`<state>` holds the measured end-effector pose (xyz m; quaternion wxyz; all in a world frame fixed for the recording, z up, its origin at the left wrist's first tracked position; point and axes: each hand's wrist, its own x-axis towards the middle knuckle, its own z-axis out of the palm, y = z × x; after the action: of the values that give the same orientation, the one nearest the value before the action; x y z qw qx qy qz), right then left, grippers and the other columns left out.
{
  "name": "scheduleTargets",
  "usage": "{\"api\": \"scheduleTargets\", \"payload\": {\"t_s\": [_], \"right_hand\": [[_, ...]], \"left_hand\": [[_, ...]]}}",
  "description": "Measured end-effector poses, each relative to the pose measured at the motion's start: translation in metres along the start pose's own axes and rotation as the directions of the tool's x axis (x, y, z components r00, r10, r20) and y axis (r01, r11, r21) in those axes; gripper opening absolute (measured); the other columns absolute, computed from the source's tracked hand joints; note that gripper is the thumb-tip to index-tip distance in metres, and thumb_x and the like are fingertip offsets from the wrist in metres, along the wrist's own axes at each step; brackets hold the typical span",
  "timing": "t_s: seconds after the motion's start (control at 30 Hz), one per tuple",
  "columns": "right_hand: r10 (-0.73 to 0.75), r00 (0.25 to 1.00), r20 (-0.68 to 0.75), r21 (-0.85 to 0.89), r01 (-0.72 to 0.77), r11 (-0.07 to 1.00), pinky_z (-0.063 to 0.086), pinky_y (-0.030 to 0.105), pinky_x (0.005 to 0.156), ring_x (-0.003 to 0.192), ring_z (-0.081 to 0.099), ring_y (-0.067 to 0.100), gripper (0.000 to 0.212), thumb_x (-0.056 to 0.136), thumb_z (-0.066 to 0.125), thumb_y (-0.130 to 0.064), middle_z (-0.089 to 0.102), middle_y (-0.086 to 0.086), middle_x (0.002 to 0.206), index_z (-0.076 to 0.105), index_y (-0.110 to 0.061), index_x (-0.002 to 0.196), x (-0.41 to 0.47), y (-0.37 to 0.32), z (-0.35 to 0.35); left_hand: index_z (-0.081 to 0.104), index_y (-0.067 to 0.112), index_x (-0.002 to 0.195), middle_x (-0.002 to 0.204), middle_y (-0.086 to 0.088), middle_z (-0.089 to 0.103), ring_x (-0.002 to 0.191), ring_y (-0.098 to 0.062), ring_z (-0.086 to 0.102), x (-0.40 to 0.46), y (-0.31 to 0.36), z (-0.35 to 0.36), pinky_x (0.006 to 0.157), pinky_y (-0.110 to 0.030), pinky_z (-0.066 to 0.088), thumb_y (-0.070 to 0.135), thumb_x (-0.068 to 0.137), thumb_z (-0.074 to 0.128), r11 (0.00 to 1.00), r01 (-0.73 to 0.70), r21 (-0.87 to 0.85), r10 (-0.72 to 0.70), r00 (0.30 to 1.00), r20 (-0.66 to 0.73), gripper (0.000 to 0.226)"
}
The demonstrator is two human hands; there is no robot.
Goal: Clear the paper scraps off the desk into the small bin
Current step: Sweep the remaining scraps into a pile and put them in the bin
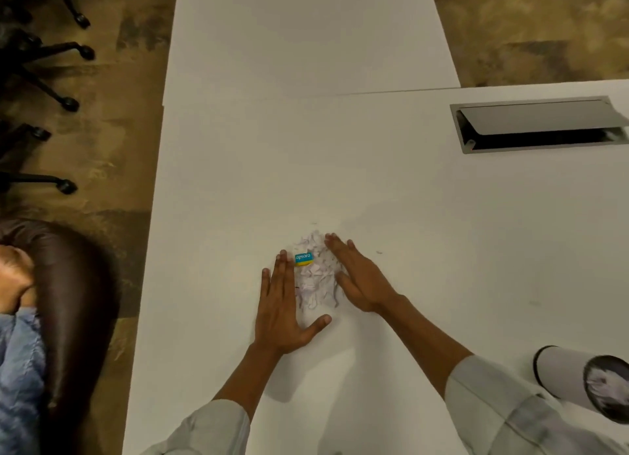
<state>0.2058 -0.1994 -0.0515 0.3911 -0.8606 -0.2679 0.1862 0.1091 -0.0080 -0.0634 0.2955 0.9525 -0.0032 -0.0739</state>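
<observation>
The step in hand looks like gathering: a heap of small torn white paper scraps [316, 270] sits on the white counter [408, 216], pressed between the 2 hands. The left hand [282, 305] lies flat, palm down, fingers straight and together, thumb spread wide toward the near end of the heap; it touches the scraps along its inner edge but grips nothing. The right hand [360, 277] is likewise fully extended, angled in against the heap's other side, holding nothing. A small blue and yellow eraser [303, 259] lies in the pile by the left fingertips. The small pale cylindrical bin with a dark rim [589, 383] lies tipped at the near right. Next, I judge, the hands must close under the heap, leave the eraser out, and carry the scraps across without spilling.
</observation>
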Motion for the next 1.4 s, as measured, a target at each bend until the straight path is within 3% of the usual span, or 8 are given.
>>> {"api": "scheduleTargets", "payload": {"t_s": [0.17, 0.27, 0.47, 0.73, 0.9, 1.03, 1.23, 1.4], "right_hand": [[0.219, 0.849, -0.48, 0.175, -0.151, 0.973, 0.019, 0.034, 0.122, 0.147, 0.023, 0.013, 0.071, 0.089, 0.054, -0.032, 0.027, -0.001, 0.159, 0.024, -0.016, 0.152, -0.046, 0.006, -0.012], [0.332, 0.853, -0.402, 0.077, -0.33, 0.941, 0.009, 0.044, 0.123, 0.15, 0.007, 0.009, 0.092, 0.081, 0.057, -0.05, 0.008, -0.008, 0.163, 0.005, -0.028, 0.154, -0.095, 0.016, -0.005], [0.303, 0.918, -0.255, -0.353, -0.38, 0.855, -0.002, 0.056, 0.119, 0.151, -0.005, 0.025, 0.101, 0.087, 0.035, -0.07, -0.005, 0.011, 0.163, -0.006, -0.006, 0.153, -0.093, 0.0, 0.057], [0.279, 0.921, -0.272, -0.207, -0.339, 0.918, -0.014, 0.052, 0.119, 0.149, -0.014, 0.016, 0.082, 0.095, 0.021, -0.059, -0.014, 0.005, 0.162, -0.017, -0.011, 0.15, -0.029, -0.025, 0.066], [0.41, 0.805, -0.429, -0.039, -0.469, 0.882, -0.01, 0.05, 0.12, 0.15, -0.011, 0.011, 0.084, 0.095, 0.03, -0.057, -0.007, 0.003, 0.164, -0.01, -0.012, 0.153, -0.063, 0.009, 0.027], [0.463, 0.831, -0.308, -0.261, -0.542, 0.799, -0.013, 0.055, 0.118, 0.149, -0.017, 0.017, 0.089, 0.093, 0.023, -0.065, -0.01, 0.007, 0.163, -0.012, -0.007, 0.151, -0.057, 0.026, 0.006], [0.297, 0.955, -0.024, -0.349, -0.286, 0.892, -0.004, 0.06, 0.118, 0.148, -0.019, 0.016, 0.089, 0.093, 0.022, -0.066, -0.012, 0.005, 0.163, -0.016, -0.008, 0.15, -0.044, -0.009, 0.028], [0.388, 0.859, -0.335, 0.013, -0.408, 0.913, 0.021, 0.039, 0.12, 0.147, 0.018, 0.017, 0.085, 0.09, 0.05, -0.056, 0.017, 0.003, 0.161, 0.013, -0.013, 0.153, -0.078, -0.03, 0.018]], "left_hand": [[-0.004, 0.009, 0.151, 0.163, -0.006, -0.007, 0.151, -0.024, -0.003, -0.014, 0.003, -0.006, 0.122, -0.048, 0.002, 0.075, 0.067, 0.062, 0.987, 0.105, -0.125, -0.117, 0.989, -0.086, 0.126], [-0.006, 0.01, 0.151, 0.163, -0.005, -0.009, 0.15, -0.024, -0.005, -0.033, -0.014, -0.016, 0.121, -0.051, 0.008, 0.079, 0.061, 0.064, 0.992, 0.104, -0.069, -0.109, 0.991, -0.072, 0.134], [-0.015, 0.008, 0.149, 0.161, -0.007, -0.018, 0.149, -0.023, -0.015, -0.037, -0.002, -0.013, 0.119, -0.059, 0.002, 0.072, 0.06, 0.066, 0.998, 0.056, 0.017, -0.057, 0.991, 0.121, 0.136], [-0.028, 0.02, 0.145, 0.154, 0.002, -0.036, 0.144, -0.015, -0.029, -0.011, 0.021, -0.015, 0.12, -0.048, -0.007, 0.067, 0.051, 0.074, 0.976, 0.11, -0.188, -0.078, 0.983, 0.167, 0.146], [-0.029, 0.026, 0.143, 0.154, 0.002, -0.037, 0.144, -0.015, -0.031, -0.044, -0.023, -0.039, 0.118, -0.051, -0.006, 0.057, 0.045, 0.078, 0.963, 0.256, -0.079, -0.247, 0.963, 0.108, 0.149], [-0.029, 0.017, 0.144, 0.153, -0.005, -0.036, 0.143, -0.022, -0.031, -0.064, -0.039, -0.041, 0.117, -0.061, -0.002, 0.068, 0.048, 0.079, 0.911, 0.41, 0.047, -0.412, 0.905, 0.105, 0.153], [-0.017, 0.011, 0.148, 0.159, -0.013, -0.022, 0.147, -0.028, -0.021, -0.052, -0.02, -0.033, 0.116, -0.062, 0.003, 0.075, 0.048, 0.074, 0.879, 0.475, 0.042, -0.477, 0.877, 0.061, 0.15], [-0.004, 0.012, 0.151, 0.16, -0.016, -0.014, 0.148, -0.036, -0.006, -0.035, -0.011, -0.04, 0.119, -0.052, 0.011, 0.068, 0.042, 0.083, 0.952, 0.297, 0.076, -0.301, 0.953, 0.04, 0.15]]}}
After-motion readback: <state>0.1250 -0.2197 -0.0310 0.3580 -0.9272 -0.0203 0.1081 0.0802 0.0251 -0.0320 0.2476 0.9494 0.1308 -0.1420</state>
